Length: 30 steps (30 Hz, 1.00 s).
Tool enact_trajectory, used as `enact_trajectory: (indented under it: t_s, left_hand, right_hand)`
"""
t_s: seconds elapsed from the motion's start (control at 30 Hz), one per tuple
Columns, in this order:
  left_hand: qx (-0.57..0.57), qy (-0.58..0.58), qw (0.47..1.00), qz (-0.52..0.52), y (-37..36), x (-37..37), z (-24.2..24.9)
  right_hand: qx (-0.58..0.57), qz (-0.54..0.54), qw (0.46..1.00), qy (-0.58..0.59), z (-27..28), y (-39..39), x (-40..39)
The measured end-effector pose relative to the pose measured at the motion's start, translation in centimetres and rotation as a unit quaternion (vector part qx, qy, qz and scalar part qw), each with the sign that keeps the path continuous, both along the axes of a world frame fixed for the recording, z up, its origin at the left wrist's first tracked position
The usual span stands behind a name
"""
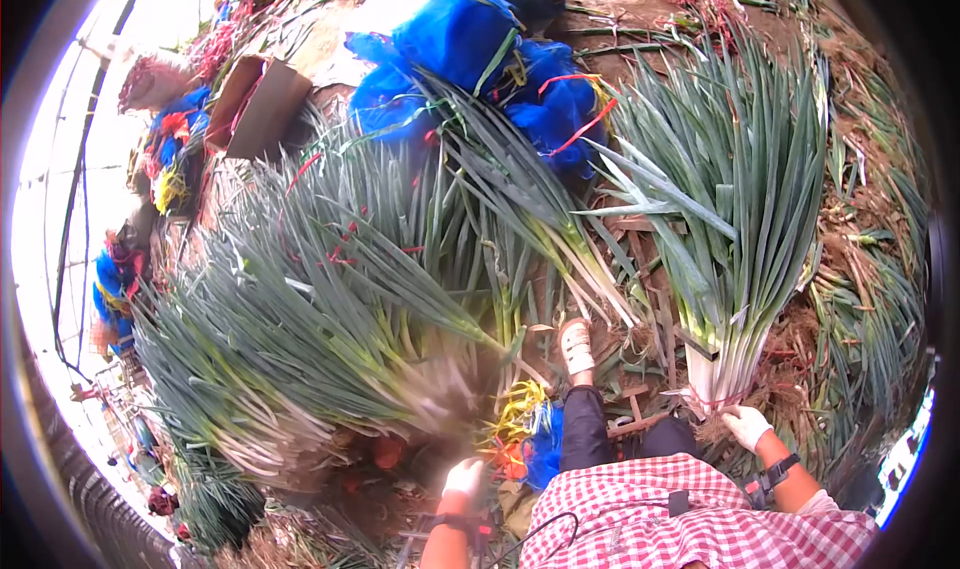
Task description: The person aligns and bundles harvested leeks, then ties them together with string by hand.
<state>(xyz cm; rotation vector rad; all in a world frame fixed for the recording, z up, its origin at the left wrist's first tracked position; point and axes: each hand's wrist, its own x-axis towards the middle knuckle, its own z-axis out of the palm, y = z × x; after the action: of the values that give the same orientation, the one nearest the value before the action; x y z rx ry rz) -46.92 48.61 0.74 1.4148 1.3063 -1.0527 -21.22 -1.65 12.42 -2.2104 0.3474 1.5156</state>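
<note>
My right hand (747, 427), in a white glove, is at the root end of a large bunch of green onions (735, 219). Its fingers are closed at the roots, beside a reddish band around the white stems. My left hand (463, 477), also gloved, is just below a big pile of loose green onions (330, 299). Motion smears its fingers, and the stems above it are blurred too. Between the pile and the bunch, several separate green onions (545, 209) lie slantwise with their white ends toward me.
Blue netting (460, 44) lies beyond the pile, with a cardboard box (258, 107) to its left. Yellow ties (520, 414) and more blue netting are near my legs. My sandalled foot (576, 349) is between the onions. Leaf scraps (860, 299) cover the ground at right.
</note>
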Motion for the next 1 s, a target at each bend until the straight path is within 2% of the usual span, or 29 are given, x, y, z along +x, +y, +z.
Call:
enact_trajectory:
  t_s: [0.07,0.1,0.13,0.2,0.33,0.43,0.47,0.5,0.53,0.6,0.63,0.67,0.7,0.73,0.8,0.9,0.93,0.97,1.0]
  left_hand:
    - [-0.019,0.0,0.999,-0.037,-0.7,2.7,2.9]
    - [-0.029,0.001,0.996,-0.088,-1.2,6.2,6.2]
    - [-0.03,-0.002,0.996,-0.086,-1.7,6.7,6.6]
    - [-0.031,0.019,0.999,0.018,-2.5,6.8,7.3]
    - [-0.006,-0.045,0.997,0.067,-3.9,3.9,6.3]
    - [-0.017,-0.051,0.996,0.075,-4.1,2.3,6.5]
    - [-0.034,-0.008,0.988,0.149,-4.1,1.9,6.7]
    - [-0.052,0.036,0.973,0.22,-4.0,1.6,6.6]
    - [-0.052,0.036,0.972,0.228,-4.0,0.7,6.3]
    - [-0.028,-0.044,0.993,0.102,-3.4,-2.1,5.5]
    - [-0.023,-0.056,0.995,0.084,-3.1,-2.9,5.8]
    - [-0.025,-0.042,0.992,0.115,-3.2,-3.2,6.2]
    - [-0.027,-0.02,0.985,0.17,-3.2,-2.7,6.6]
    - [-0.019,0.046,0.954,0.294,-3.4,0.4,8.7]
    - [-0.016,0.055,0.983,0.174,-3.9,0.1,8.6]
    - [-0.009,0.065,0.991,0.112,-4.4,-1.6,6.6]
    - [-0.01,0.074,0.992,0.102,-4.6,-1.6,6.3]
    - [-0.004,0.097,0.988,0.116,-4.8,1.8,7.9]
    - [0.003,0.092,0.989,0.119,-4.6,1.5,6.5]
  right_hand:
    - [-0.074,-0.032,0.997,0.014,2.2,0.6,1.4]
    - [-0.063,0.022,0.998,-0.017,1.0,-2.0,0.6]
    - [-0.064,0.025,0.997,-0.02,1.3,-2.5,0.9]
    - [-0.087,0.023,0.996,-0.024,2.3,-2.1,2.4]
    - [-0.061,0.062,0.994,-0.062,3.0,-0.9,5.6]
    - [-0.009,0.002,0.996,-0.087,2.4,0.2,7.1]
    - [-0.005,-0.016,0.997,-0.08,2.2,1.1,7.8]
    - [-0.001,0.044,0.994,-0.105,2.1,1.8,8.4]
    - [0.0,0.102,0.987,-0.127,1.8,2.3,9.0]
    - [-0.003,0.192,0.97,-0.149,0.4,2.6,9.6]
    - [0.01,0.126,0.988,-0.083,1.1,4.0,10.2]
    - [0.025,0.06,0.997,-0.029,1.6,5.4,10.8]
    - [0.022,0.061,0.998,-0.024,1.7,5.9,10.7]
    - [0.024,0.054,0.998,-0.004,1.3,6.6,11.0]
    - [0.031,0.045,0.998,0.021,0.1,6.9,11.0]
    - [0.052,0.185,0.981,-0.018,-2.6,5.8,10.8]
    - [0.057,0.183,0.981,-0.02,-3.1,5.5,10.6]
    - [0.063,0.175,0.982,-0.019,-3.4,5.4,10.5]
    - [0.07,0.171,0.983,-0.022,-3.8,5.4,11.1]
